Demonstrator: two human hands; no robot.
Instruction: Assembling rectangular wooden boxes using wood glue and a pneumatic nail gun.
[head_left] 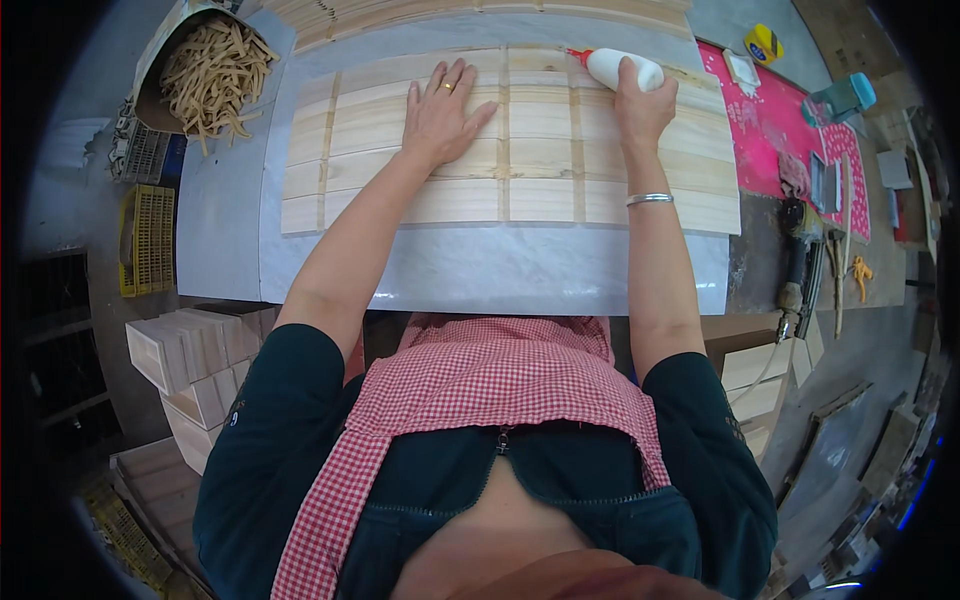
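Several pale wooden boards (410, 185) lie side by side on the table, with grooves running across them from far to near. Flat on the boards, left of the middle, rests my left hand (440, 118), its fingers spread and a ring on one of them. My right hand (643, 105) is wrapped round a white glue bottle (622, 68) with a red nozzle. The bottle is tilted, its nozzle pointing left over the far edge of the boards, near a groove. Whether glue is coming out is too small to tell.
At the far left a container (153, 85) holds thin wooden strips (215, 75). More boards (400, 18) lie along the far edge. To the right are a pink sheet (735, 125), a yellow tape roll (763, 44) and a teal container (838, 100). Wooden boxes (185, 350) stand below left.
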